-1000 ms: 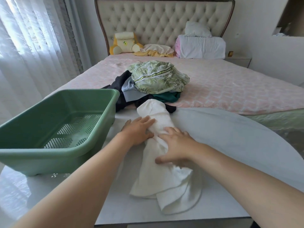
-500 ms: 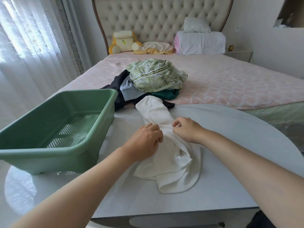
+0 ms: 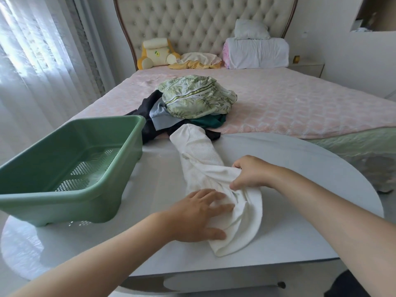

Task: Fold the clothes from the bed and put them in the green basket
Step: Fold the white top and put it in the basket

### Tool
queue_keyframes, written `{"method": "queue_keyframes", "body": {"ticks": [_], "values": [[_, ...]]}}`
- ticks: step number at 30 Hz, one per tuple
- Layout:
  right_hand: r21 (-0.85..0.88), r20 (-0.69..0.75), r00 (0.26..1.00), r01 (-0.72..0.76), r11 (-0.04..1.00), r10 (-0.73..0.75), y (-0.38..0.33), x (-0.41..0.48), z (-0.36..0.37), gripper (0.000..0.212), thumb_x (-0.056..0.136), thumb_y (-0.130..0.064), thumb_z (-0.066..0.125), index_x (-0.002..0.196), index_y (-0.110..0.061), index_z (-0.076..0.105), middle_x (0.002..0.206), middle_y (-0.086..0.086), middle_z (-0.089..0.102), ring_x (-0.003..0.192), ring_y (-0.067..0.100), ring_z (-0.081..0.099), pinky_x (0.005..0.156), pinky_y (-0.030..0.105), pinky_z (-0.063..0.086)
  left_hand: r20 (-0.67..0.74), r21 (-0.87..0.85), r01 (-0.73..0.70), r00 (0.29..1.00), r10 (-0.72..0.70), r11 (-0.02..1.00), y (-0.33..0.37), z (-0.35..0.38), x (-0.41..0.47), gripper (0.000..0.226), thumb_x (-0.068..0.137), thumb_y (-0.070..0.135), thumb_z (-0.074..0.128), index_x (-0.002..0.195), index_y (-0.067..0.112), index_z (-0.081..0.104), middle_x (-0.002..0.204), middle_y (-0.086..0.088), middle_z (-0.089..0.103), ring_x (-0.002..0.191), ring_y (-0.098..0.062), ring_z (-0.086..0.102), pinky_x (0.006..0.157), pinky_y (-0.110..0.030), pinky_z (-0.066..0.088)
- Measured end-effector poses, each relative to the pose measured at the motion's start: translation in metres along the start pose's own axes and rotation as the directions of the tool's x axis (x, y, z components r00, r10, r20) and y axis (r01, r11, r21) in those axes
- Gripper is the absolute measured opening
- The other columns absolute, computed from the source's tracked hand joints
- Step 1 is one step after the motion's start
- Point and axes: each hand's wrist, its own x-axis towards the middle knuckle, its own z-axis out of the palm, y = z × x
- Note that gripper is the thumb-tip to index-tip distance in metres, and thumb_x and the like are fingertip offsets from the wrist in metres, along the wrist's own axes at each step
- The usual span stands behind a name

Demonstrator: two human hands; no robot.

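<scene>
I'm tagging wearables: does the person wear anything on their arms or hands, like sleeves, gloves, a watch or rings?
Nothing visible. Both forearms are bare to the frame's edge, no sleeves. The left hand and right hand are ungloved; no watch, bracelet or ring shows.

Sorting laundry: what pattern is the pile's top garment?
Top garment: green leaf print on white, head view.

Rumpled white garment (image 3: 199, 155) beside green basket (image 3: 70, 159)
</scene>
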Motion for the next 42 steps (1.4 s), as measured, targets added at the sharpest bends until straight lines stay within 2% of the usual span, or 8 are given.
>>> {"method": "queue_keyframes", "body": {"ticks": [5, 8, 14, 20, 28, 32, 37, 42], "values": [[0.106, 0.021, 0.999, 0.027, 0.994, -0.03, -0.016, -0.008, -0.006, 0.02, 0.075, -0.011, 0.074, 0.094, -0.015, 0.072, 0.096, 0.008, 0.071, 0.086, 0.022, 0.068, 0.07, 0.034, 0.056, 0.156, -0.285, 0.006, 0.987, 0.04, 0.959, 0.011, -0.019, 0.001, 0.047, 0.1, 0.045, 0.05, 0.144, 0.055, 0.037, 0.161, 0.011, 0.022, 0.148, -0.005, 0.007, 0.119, -0.032, 0.0], [0.221, 0.074, 0.994, 0.058, 0.973, -0.077, -0.03, -0.017, 0.0, 0.02, 0.076, -0.011, 0.072, 0.096, -0.013, 0.072, 0.098, 0.013, 0.072, 0.076, 0.02, 0.064, 0.065, 0.03, 0.051, 0.116, -0.758, 0.211, 0.975, -0.19, 0.617, -0.005, -0.057, -0.005, 0.031, 0.096, 0.007, 0.048, 0.107, 0.02, 0.074, 0.119, 0.008, 0.071, 0.114, -0.01, 0.064, 0.104, -0.027, 0.043], [0.257, 0.199, 0.943, 0.211, 0.943, -0.266, -0.045, -0.035, 0.046, 0.023, 0.084, -0.022, 0.073, 0.107, -0.019, 0.075, 0.081, -0.014, 0.064, 0.075, 0.003, 0.06, 0.072, 0.02, 0.045, -0.128, -0.873, 0.283, 0.652, -0.747, 0.396, -0.045, -0.056, -0.008, 0.025, 0.088, 0.003, 0.042, 0.092, 0.018, 0.062, 0.091, -0.004, 0.07, 0.072, -0.019, 0.065, 0.062, -0.031, 0.05], [0.178, 0.351, 0.871, 0.298, 0.938, -0.343, -0.054, -0.035, 0.059, 0.04, 0.081, -0.005, 0.052, 0.099, -0.028, 0.08, 0.09, -0.022, 0.075, 0.089, -0.006, 0.064, 0.082, 0.014, 0.047, -0.428, -0.341, 0.118, 0.864, -0.266, 0.933, -0.051, -0.022, 0.0, 0.028, 0.097, 0.017, 0.057, 0.121, 0.029, 0.068, 0.138, 0.003, 0.054, 0.13, -0.014, 0.043, 0.106, -0.023, 0.029], [-0.289, -0.082, 0.828, 0.513, 0.808, -0.555, -0.015, -0.001, 0.065, 0.022, 0.084, -0.021, 0.065, 0.104, -0.03, 0.064, 0.129, -0.008, 0.058, 0.122, 0.014, 0.051, 0.107, 0.031, 0.036, 0.209, -0.04, 0.274, 0.943, -0.26, 0.961, -0.065, -0.021, -0.016, 0.093, 0.084, 0.069, 0.057, 0.151, 0.055, -0.006, 0.16, 0.019, -0.024, 0.148, -0.005, -0.022, 0.122, -0.041, 0.004], [-0.333, 0.05, 0.859, 0.495, 0.803, -0.509, 0.0, 0.006, 0.073, 0.047, 0.101, -0.035, 0.049, 0.147, -0.032, 0.042, 0.165, -0.012, 0.018, 0.149, 0.01, 0.025, 0.119, 0.033, 0.024, 0.149, 0.011, 0.265, 0.953, -0.263, 0.964, -0.063, -0.016, -0.021, 0.099, 0.08, 0.078, 0.053, 0.153, 0.049, -0.008, 0.16, 0.015, -0.027, 0.148, -0.008, -0.023, 0.123, -0.04, 0.0], [-0.523, 0.029, 0.719, 0.603, 0.603, -0.694, 0.013, 0.001, 0.071, 0.047, 0.094, -0.017, 0.06, 0.14, -0.022, 0.055, 0.154, 0.007, 0.044, 0.135, 0.025, 0.051, 0.097, 0.038, 0.044, -0.209, 0.19, 0.035, 0.978, 0.006, 0.981, -0.066, -0.007, -0.029, 0.065, 0.094, 0.058, 0.051, 0.149, 0.024, 0.043, 0.164, 0.006, 0.02, 0.152, -0.011, 0.005, 0.123, -0.036, 0.018], [-0.521, 0.085, 0.616, 0.698, 0.492, -0.783, 0.027, -0.012, 0.06, 0.066, 0.081, -0.008, 0.068, 0.142, -0.027, 0.053, 0.147, 0.004, 0.053, 0.131, 0.023, 0.054, 0.098, 0.041, 0.048, -0.179, -0.005, 0.015, 0.984, -0.016, 1.0, -0.07, 0.022, -0.049, 0.06, 0.101, 0.052, 0.031, 0.157, 0.03, 0.024, 0.164, 0.016, 0.011, 0.151, -0.002, -0.004, 0.123, -0.026, 0.008]]}}
